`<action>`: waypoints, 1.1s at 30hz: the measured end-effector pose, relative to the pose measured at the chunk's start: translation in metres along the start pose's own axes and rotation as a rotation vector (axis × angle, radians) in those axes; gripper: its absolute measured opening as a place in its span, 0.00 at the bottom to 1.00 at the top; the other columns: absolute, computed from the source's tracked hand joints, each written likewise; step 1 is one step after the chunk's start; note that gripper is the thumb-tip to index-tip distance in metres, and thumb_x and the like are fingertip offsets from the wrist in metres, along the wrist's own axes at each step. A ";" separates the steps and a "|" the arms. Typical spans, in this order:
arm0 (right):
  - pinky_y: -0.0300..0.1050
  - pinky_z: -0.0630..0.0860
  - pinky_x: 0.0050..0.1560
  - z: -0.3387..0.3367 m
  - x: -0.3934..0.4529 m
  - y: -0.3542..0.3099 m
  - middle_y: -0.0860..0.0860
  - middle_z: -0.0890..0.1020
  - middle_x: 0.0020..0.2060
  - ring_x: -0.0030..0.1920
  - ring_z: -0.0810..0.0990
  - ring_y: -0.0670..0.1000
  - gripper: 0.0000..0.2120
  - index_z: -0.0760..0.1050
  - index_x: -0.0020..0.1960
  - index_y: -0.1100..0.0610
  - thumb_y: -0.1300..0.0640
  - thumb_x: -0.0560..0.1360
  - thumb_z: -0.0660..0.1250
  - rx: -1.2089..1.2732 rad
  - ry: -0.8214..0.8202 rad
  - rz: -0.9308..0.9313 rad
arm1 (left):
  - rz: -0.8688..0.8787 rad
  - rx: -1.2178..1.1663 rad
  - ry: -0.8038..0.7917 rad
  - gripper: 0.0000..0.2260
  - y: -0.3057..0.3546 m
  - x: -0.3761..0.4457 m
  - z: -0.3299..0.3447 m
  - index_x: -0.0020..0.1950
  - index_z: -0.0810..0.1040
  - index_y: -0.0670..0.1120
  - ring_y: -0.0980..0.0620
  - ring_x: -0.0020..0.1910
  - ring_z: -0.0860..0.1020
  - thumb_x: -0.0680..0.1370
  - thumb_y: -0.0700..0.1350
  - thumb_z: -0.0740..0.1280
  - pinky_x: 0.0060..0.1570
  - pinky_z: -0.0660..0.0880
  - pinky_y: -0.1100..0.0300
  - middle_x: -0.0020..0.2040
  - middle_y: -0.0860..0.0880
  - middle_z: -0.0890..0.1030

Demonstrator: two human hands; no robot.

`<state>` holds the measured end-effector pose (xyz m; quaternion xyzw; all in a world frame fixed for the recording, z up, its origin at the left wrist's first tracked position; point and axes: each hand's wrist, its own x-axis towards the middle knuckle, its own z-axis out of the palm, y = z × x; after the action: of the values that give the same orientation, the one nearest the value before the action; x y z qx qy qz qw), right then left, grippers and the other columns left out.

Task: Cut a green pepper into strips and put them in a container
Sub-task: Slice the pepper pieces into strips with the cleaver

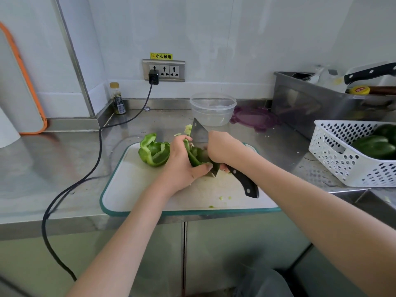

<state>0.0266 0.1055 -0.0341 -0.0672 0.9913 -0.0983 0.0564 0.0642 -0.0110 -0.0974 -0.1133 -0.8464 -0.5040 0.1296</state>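
Green pepper piece (194,156) held over a white cutting board (137,185) — left hand (182,166) curls around it, right hand (222,150) grips a knife (200,133). Clear container (213,109) stands behind — another pepper piece (153,152) lies alongside.

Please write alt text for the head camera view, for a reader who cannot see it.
Over a white cutting board, the left hand grips a green pepper piece while the right hand holds a knife against it. Another pepper piece lies on the board; an empty clear container stands behind.
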 end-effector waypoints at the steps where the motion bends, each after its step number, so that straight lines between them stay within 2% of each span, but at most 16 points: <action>1: 0.41 0.70 0.27 -0.002 -0.001 0.004 0.55 0.78 0.32 0.26 0.73 0.50 0.05 0.70 0.48 0.64 0.62 0.78 0.59 0.020 0.002 0.008 | -0.012 -0.017 0.008 0.34 0.001 0.000 -0.001 0.63 0.58 0.47 0.49 0.58 0.70 0.67 0.48 0.77 0.55 0.67 0.63 0.60 0.43 0.67; 3: 0.45 0.73 0.32 -0.007 -0.005 0.015 0.58 0.80 0.42 0.28 0.73 0.51 0.08 0.71 0.54 0.64 0.63 0.78 0.58 0.054 -0.007 0.079 | -0.022 -0.014 -0.043 0.33 0.002 -0.001 -0.002 0.63 0.58 0.47 0.51 0.57 0.71 0.67 0.49 0.76 0.53 0.67 0.64 0.60 0.45 0.68; 6: 0.48 0.75 0.25 -0.014 -0.020 0.038 0.61 0.79 0.33 0.22 0.75 0.54 0.10 0.69 0.57 0.68 0.62 0.80 0.55 0.126 -0.048 0.143 | 0.001 0.086 -0.178 0.34 0.006 -0.004 0.000 0.64 0.58 0.49 0.52 0.57 0.69 0.68 0.54 0.75 0.52 0.65 0.62 0.60 0.49 0.66; 8: 0.42 0.73 0.18 -0.018 -0.030 0.048 0.61 0.77 0.33 0.19 0.74 0.52 0.14 0.65 0.62 0.67 0.58 0.81 0.55 0.218 -0.029 0.147 | 0.029 0.155 -0.226 0.33 0.007 -0.006 0.001 0.66 0.58 0.48 0.53 0.59 0.66 0.70 0.56 0.72 0.54 0.63 0.62 0.61 0.50 0.64; 11: 0.35 0.66 0.14 -0.025 -0.043 0.051 0.59 0.74 0.34 0.15 0.71 0.49 0.17 0.62 0.66 0.63 0.54 0.82 0.55 0.348 0.050 0.121 | 0.055 0.217 -0.206 0.29 0.006 -0.005 0.003 0.66 0.59 0.46 0.51 0.62 0.63 0.73 0.57 0.67 0.58 0.61 0.61 0.60 0.49 0.64; 15: 0.34 0.68 0.14 -0.034 -0.055 0.047 0.55 0.75 0.29 0.21 0.74 0.49 0.17 0.70 0.60 0.66 0.53 0.81 0.55 0.287 0.086 0.023 | 0.034 0.219 -0.209 0.29 0.006 -0.005 0.004 0.66 0.59 0.45 0.51 0.60 0.63 0.73 0.57 0.68 0.59 0.63 0.59 0.58 0.49 0.64; 18: 0.35 0.70 0.16 -0.032 -0.057 0.039 0.53 0.75 0.29 0.23 0.75 0.49 0.16 0.71 0.59 0.65 0.54 0.81 0.57 0.250 0.046 0.008 | 0.023 0.214 -0.218 0.32 0.005 -0.007 0.003 0.65 0.59 0.47 0.52 0.58 0.64 0.70 0.60 0.70 0.60 0.65 0.56 0.57 0.49 0.65; 22: 0.38 0.71 0.17 -0.021 -0.050 0.034 0.52 0.72 0.30 0.14 0.71 0.47 0.18 0.61 0.71 0.59 0.58 0.81 0.55 0.329 -0.047 0.120 | 0.014 0.216 -0.221 0.33 0.003 -0.006 0.003 0.64 0.59 0.48 0.51 0.59 0.64 0.68 0.61 0.71 0.59 0.66 0.57 0.57 0.49 0.65; 26: 0.40 0.72 0.18 -0.016 -0.049 0.035 0.51 0.70 0.31 0.15 0.71 0.48 0.19 0.59 0.72 0.57 0.59 0.81 0.54 0.351 -0.023 0.119 | 0.016 0.208 -0.219 0.32 0.000 -0.004 0.005 0.61 0.59 0.50 0.51 0.57 0.65 0.67 0.61 0.72 0.57 0.68 0.58 0.56 0.49 0.66; 28: 0.39 0.71 0.18 -0.016 -0.047 0.035 0.50 0.72 0.27 0.15 0.72 0.48 0.21 0.57 0.73 0.55 0.59 0.82 0.54 0.338 -0.070 0.124 | 0.020 0.196 -0.227 0.32 -0.001 -0.003 0.006 0.59 0.58 0.51 0.50 0.57 0.67 0.66 0.61 0.73 0.57 0.69 0.57 0.56 0.48 0.66; 30: 0.42 0.74 0.21 -0.018 -0.045 0.032 0.54 0.75 0.23 0.19 0.74 0.51 0.17 0.63 0.69 0.57 0.58 0.82 0.54 0.269 -0.104 0.129 | 0.017 0.185 -0.245 0.33 -0.001 -0.004 0.005 0.58 0.58 0.52 0.49 0.58 0.67 0.64 0.63 0.72 0.57 0.70 0.55 0.56 0.48 0.66; 33: 0.48 0.78 0.27 -0.018 -0.043 0.027 0.58 0.77 0.25 0.22 0.76 0.54 0.12 0.68 0.60 0.65 0.59 0.81 0.54 0.158 -0.101 0.119 | 0.003 0.166 -0.264 0.33 -0.001 -0.004 0.006 0.59 0.58 0.52 0.49 0.59 0.67 0.64 0.62 0.72 0.60 0.70 0.53 0.57 0.48 0.67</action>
<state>0.0629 0.1411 -0.0174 -0.0082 0.9786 -0.1689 0.1171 0.0672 -0.0062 -0.1021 -0.1690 -0.8947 -0.4125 0.0269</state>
